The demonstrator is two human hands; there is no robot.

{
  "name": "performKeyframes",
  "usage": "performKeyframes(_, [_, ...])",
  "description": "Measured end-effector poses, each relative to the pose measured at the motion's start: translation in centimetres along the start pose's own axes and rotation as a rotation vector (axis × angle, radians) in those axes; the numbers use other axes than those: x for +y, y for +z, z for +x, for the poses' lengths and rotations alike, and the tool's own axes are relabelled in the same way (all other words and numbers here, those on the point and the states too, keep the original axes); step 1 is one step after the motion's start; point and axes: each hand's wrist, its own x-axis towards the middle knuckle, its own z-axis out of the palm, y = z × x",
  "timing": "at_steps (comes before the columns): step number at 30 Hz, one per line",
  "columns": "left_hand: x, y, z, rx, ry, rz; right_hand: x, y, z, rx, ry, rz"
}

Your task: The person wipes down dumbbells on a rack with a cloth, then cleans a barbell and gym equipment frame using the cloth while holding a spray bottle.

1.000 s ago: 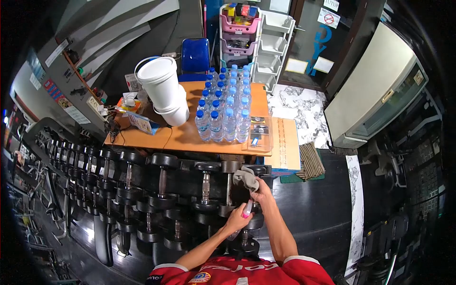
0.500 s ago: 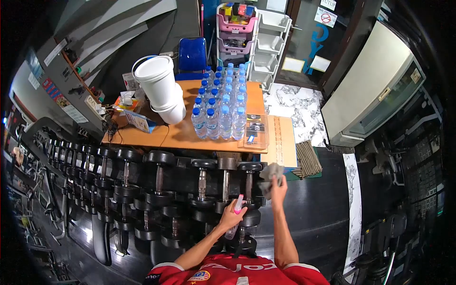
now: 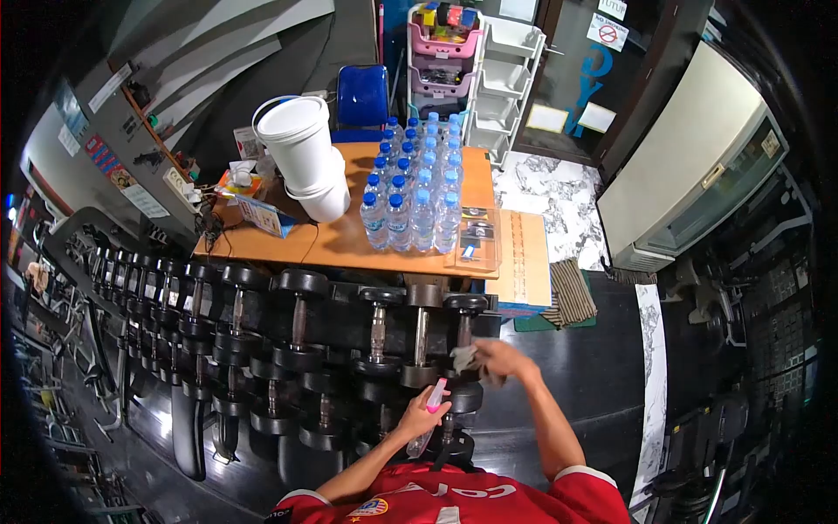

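Observation:
My left hand (image 3: 421, 417) is closed around a spray bottle (image 3: 437, 396) with a pink and white head and a clear body, held low in front of my shirt. A crumpled grey cloth (image 3: 468, 358) is gripped in my right hand (image 3: 504, 358). The cloth lies against the lower part of the rightmost top-row dumbbell (image 3: 465, 327), covering some of its handle and end. Left of it stand a dumbbell with a shiny handle (image 3: 421, 336) and another black dumbbell (image 3: 378, 336). My right fingertips are partly hidden by the cloth.
Behind the dumbbell rack is an orange table (image 3: 332, 253) with many water bottles (image 3: 422, 218) and stacked white buckets (image 3: 301, 153). A cardboard box (image 3: 521, 271) adjoins its right end. A fridge (image 3: 690, 166) stands at right, a bench (image 3: 187, 437) at lower left.
My right hand has moved left and slightly down, bringing the cloth from beside the rack onto the rightmost dumbbell. The left hand with the spray bottle has shifted slightly down. The view has shifted slightly.

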Motion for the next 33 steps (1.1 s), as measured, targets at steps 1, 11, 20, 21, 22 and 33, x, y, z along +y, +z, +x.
performKeyframes(1, [0.0,0.1,-0.4,-0.022,-0.013,-0.028,-0.5,-0.4,-0.1,-0.004,0.002,0.002])
performKeyframes(11, [-1.0,0.5,-0.2,-0.052,-0.022,-0.046,-4.0,3.7,-0.2,0.298,-0.062,-0.241])
performKeyframes(20, [-2.6,0.7,0.5,-0.226,-0.034,0.083,-5.4,3.0,3.8,0.196,0.071,-0.328])
performKeyframes(21, [-2.7,0.9,0.6,-0.228,-0.041,0.078,-4.6,5.0,4.3,0.123,0.035,-0.422])
performKeyframes(22, [-3.0,1.1,1.0,-0.188,0.120,0.192,-3.7,7.2,5.1,0.123,0.000,-0.484])
performKeyframes(33, [-3.9,2.6,1.5,-0.072,0.192,0.055,-2.5,0.7,0.8,-0.133,0.046,-0.322])
